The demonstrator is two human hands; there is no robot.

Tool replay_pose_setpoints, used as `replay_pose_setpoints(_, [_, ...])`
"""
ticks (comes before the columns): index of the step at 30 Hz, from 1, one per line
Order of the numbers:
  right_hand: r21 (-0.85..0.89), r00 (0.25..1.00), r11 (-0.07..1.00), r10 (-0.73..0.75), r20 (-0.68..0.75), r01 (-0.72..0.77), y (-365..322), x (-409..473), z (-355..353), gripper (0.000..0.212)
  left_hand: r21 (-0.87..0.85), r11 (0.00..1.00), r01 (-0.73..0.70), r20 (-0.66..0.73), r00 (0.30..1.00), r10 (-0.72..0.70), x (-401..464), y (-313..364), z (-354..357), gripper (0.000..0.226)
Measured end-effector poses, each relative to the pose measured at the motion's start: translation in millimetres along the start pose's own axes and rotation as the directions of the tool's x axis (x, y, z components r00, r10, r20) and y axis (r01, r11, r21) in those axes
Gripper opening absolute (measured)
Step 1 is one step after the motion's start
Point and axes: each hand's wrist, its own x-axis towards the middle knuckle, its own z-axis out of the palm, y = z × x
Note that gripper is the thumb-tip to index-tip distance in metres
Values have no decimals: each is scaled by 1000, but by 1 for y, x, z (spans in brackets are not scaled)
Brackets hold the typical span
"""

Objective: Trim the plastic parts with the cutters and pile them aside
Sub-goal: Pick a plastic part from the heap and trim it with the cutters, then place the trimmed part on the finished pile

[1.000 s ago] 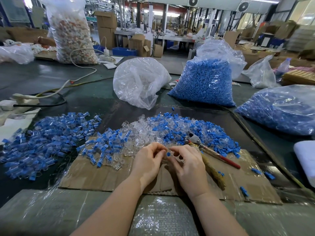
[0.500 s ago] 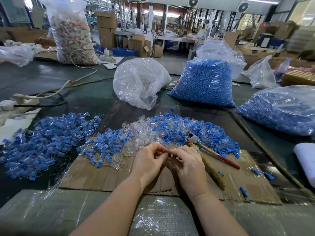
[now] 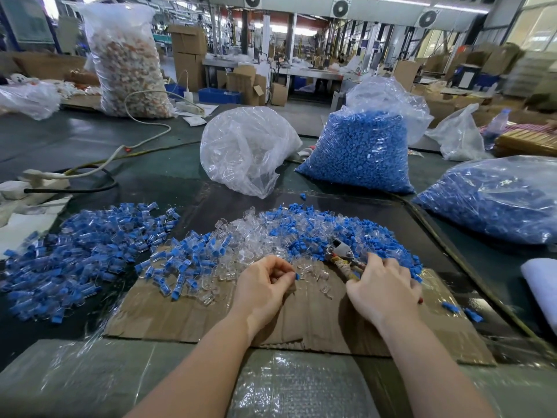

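My left hand [image 3: 265, 285] pinches a small blue-and-clear plastic part [image 3: 297, 276] over the cardboard sheet [image 3: 187, 315]. My right hand [image 3: 384, 286] lies over the handles of the cutters [image 3: 340, 251], its fingers curling around them; the metal jaws stick out toward the far left. A heap of loose clear and blue parts [image 3: 301, 230] lies just beyond both hands. A separate pile of assembled blue-and-clear parts [image 3: 81, 251] spreads out on the left.
Bags of blue pieces stand at the back [image 3: 358, 155] and right [image 3: 494, 197], with a crumpled clear bag [image 3: 244, 149] between. A white cable [image 3: 144, 137] and power strip [image 3: 33, 182] lie far left. A white cloth [image 3: 542, 282] sits at the right edge.
My hands were together at the centre working one part. My right hand has moved right onto the cutters' handles; my left hand keeps the part.
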Motion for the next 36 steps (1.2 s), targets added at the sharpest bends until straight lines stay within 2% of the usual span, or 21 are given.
replay_pose_setpoints(2, [-70, 991, 997, 25, 133, -16, 3, 5, -3, 46, 7, 1000, -1, -6, 1000, 1, 0, 0, 0, 15])
replay_pose_setpoints(4, [-109, 986, 994, 9, 165, 9, 4, 8, -3, 46, 5, 1000, 0, -10, 1000, 0, 1, 1, 0, 16])
replay_pose_setpoints(8, [-158, 990, 985, -42, 136, 63, 7, 8, 2, 48, 4, 1000, 10, -13, 1000, -9, 2, 1, -1, 10])
replay_pose_setpoints(15, [-71, 997, 995, -62, 51, 66, 8, 7, 4, 42, -61, 997, 55, 0, 998, -56, 2, 3, -1, 11])
replay_pose_setpoints(18, [-18, 984, 986, -168, -52, 168, 7, 1, 0, 27, -201, 973, 112, -8, 993, -116, 5, 6, -2, 10])
replay_pose_setpoints(21, [100, 958, 953, -280, -64, 285, 2, -7, -11, 21, -398, 893, 207, -6, 973, -229, 9, 11, -3, 7])
replay_pose_setpoints(24, [312, 924, 894, -369, 103, 322, -10, -14, -21, 20, -495, 830, 257, -3, 955, -298, 14, 15, -5, 5])
replay_pose_setpoints(26, [566, 892, 807, -369, 260, 168, -17, -19, -27, 23, -508, 818, 270, -2, 949, -315, 16, 18, -7, 5])
replay_pose_setpoints(28, [686, 848, 727, -372, 378, 13, -21, -25, -33, 22, -502, 818, 281, -8, 944, -329, 17, 20, -8, 6])
replay_pose_setpoints(33, [659, 761, 750, -400, 511, -48, -23, -30, -39, 7, -510, 801, 314, -16, 928, -373, 18, 20, -12, 6])
replay_pose_setpoints(36, [607, 754, 794, -387, 530, -19, -24, -31, -40, 15, -484, 816, 316, -47, 922, -385, 18, 18, -11, 8])
